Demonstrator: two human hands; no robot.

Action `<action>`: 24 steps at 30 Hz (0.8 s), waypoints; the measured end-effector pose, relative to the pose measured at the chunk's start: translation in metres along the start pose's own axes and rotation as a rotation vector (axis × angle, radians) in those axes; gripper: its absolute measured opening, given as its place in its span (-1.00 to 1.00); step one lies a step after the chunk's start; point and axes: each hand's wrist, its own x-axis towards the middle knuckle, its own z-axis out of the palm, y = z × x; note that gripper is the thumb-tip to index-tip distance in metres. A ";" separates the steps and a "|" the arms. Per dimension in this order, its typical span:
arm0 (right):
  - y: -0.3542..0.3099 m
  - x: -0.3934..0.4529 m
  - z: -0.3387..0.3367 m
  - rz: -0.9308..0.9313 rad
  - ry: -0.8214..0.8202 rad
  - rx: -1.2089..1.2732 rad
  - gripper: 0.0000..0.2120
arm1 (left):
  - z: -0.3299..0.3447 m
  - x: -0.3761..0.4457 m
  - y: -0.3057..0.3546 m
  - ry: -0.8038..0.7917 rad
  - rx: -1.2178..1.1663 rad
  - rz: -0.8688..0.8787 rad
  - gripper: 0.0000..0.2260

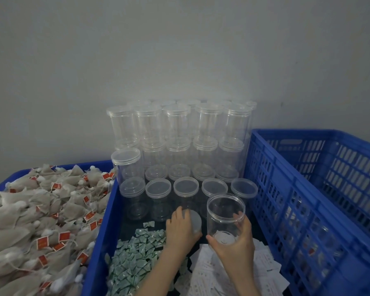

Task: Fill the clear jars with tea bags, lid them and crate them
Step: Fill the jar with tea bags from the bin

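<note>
Two bare hands work at lower centre of the frame. The right hand (233,244) is closed around the base of an open, empty clear jar (225,218), held upright with thumb at the front and fingers behind. The left hand (182,229) is curled over a translucent lid (195,223), fingers wrapped round its edge, just left of the held jar.

Behind the hands, at centre frame, stands a stock of lidded empty jars (179,146), stacked in tiers against a plain grey-white wall (179,50); the front row stands inside the middle blue tray (103,221). That tray's dark floor also carries a heap of small green-printed sachets (135,263) at lower centre and white printed paper slips (212,276) beneath the right forearm.

At lower left, a second blue bin is heaped with tea bags (36,227), grey-brown pouches with red tags and white strings. At right stands a blue perforated crate (308,189); some filled jars show dimly through its wall, number not determinable. Lighting is dim and even.
</note>
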 end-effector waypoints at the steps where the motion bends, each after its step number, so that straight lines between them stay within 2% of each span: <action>1: 0.000 -0.001 0.002 -0.010 -0.010 0.009 0.00 | 0.000 0.000 0.000 -0.012 0.017 0.018 -0.28; 5: -0.004 -0.004 0.007 -0.015 -0.028 0.035 -0.01 | -0.006 -0.003 0.001 -0.073 0.072 0.065 -0.15; 9: -0.003 -0.005 0.012 0.016 -0.034 0.048 0.00 | -0.019 -0.003 0.003 -0.116 0.123 0.081 -0.18; 13: -0.001 -0.008 0.016 0.081 -0.034 0.075 -0.02 | -0.027 -0.005 0.007 -0.142 0.192 0.122 -0.30; 18: 0.004 -0.008 0.011 0.122 0.014 0.083 -0.08 | -0.015 -0.018 0.007 -0.101 0.159 0.090 -0.31; 21: -0.001 -0.010 0.008 0.121 -0.021 0.087 -0.05 | -0.037 -0.017 0.003 -0.074 0.114 0.058 -0.40; 24: -0.014 -0.011 0.015 0.122 -0.068 0.105 -0.07 | -0.089 -0.011 -0.014 -0.005 0.122 -0.003 -0.63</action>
